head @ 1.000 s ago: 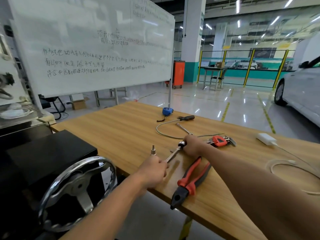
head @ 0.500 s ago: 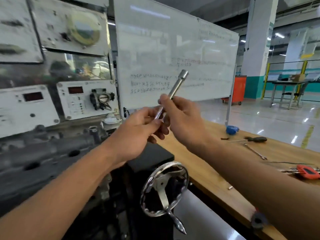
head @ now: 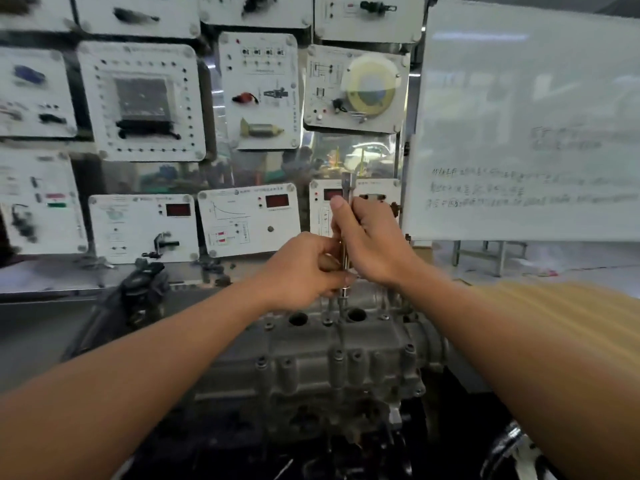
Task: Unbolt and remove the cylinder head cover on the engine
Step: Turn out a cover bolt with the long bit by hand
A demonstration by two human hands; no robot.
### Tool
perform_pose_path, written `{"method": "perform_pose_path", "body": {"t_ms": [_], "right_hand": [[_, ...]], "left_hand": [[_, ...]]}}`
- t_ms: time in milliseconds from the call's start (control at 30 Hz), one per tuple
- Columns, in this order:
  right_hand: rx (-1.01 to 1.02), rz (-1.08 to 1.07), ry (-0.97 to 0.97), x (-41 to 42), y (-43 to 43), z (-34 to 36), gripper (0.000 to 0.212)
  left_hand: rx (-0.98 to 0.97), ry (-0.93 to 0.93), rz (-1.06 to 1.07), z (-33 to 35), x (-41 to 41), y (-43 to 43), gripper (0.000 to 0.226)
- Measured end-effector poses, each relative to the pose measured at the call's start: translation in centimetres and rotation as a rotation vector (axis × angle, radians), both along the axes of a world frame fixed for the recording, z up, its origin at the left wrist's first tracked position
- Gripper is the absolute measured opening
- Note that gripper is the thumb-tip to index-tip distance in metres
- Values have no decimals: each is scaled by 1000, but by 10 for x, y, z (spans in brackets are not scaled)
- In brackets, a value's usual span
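A long wrench (head: 347,184) is held upright by both hands. It is gripped low down by the left hand (head: 304,268), with the fingers curled round it. It is gripped higher up by the right hand (head: 372,242), with the thumb laid along it. The cover (head: 311,355) is on top of the engine (head: 311,393), right under the hands, and is not yet off. The low end of the wrench is near a bolt (head: 327,321) between two round holes. Whether they touch cannot be told. The wrench should be held straight and pushed fully onto the bolt before it is turned. If it is tilted, it may slip off.
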State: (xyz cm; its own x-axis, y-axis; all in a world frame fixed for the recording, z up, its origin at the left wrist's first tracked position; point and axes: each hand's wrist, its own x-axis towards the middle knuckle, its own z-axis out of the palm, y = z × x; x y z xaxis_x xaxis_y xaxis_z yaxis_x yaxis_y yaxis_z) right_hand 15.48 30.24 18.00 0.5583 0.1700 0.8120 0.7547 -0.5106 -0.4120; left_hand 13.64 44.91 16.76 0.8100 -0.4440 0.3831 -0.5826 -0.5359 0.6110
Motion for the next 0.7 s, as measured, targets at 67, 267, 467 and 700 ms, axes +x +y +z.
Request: {"method": "perform_pose_path", "body": {"t_ms": [67, 267, 467, 700], "right_hand": [[52, 22, -8, 15, -3, -7, 49], [257, 26, -79, 34, -21, -2, 48], [333, -53, -114, 32, -38, -30, 52], [412, -46, -195, 33, -31, -39, 50]], "left_hand": [[-39, 17, -30, -5, 13, -4, 15], [-216, -36, -176, -7, 37, -34, 12], [-190, 14, -275, -30, 49, -55, 14], [-202, -70, -264, -41, 52, -53, 16]]}}
